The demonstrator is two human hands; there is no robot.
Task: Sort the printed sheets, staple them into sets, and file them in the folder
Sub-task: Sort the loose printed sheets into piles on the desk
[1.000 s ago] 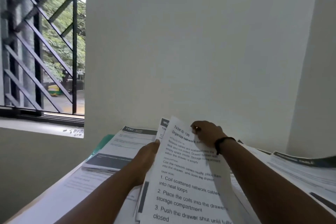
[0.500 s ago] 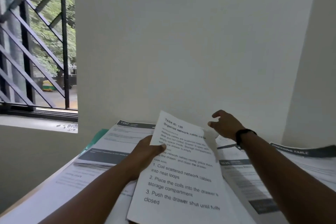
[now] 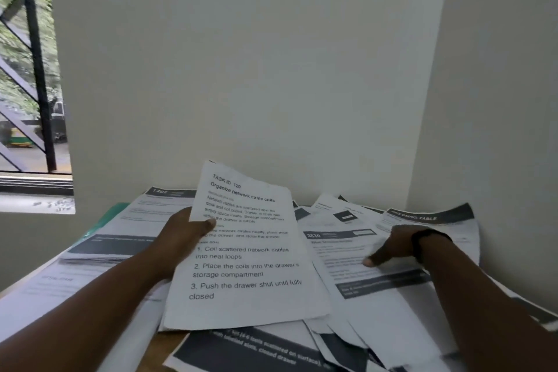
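Since half a second ago, the right hand (image 3: 392, 246) has come down from the air and is now resting on a sheet headed 3639 (image 3: 356, 254) on the right of the desk, thumb pressing the paper; its other fingers are hidden behind the hand, so I cannot tell whether they are curling or lying flat. A black wristband (image 3: 422, 238) is circling that wrist. The left hand (image 3: 184, 238) is still holding up the page titled "Organize network cable coils" (image 3: 247, 254), thumb pinching its left edge, and the page is tilting a little more upright than before. The camera view has also swung right, so less of the barred window (image 3: 30, 69) is showing.

Printed sheets are lying scattered and overlapping all over the desk (image 3: 160, 347), one headed 1492 (image 3: 163, 193) at the back left, one reading "Dressing Table" (image 3: 428, 216) at the back right. A green folder (image 3: 105, 217) is peeking out under the left-hand sheets, mostly covered. Small print on the far sheets is blurring beyond reading, and the lower sheets are being cut off by the bottom edge.
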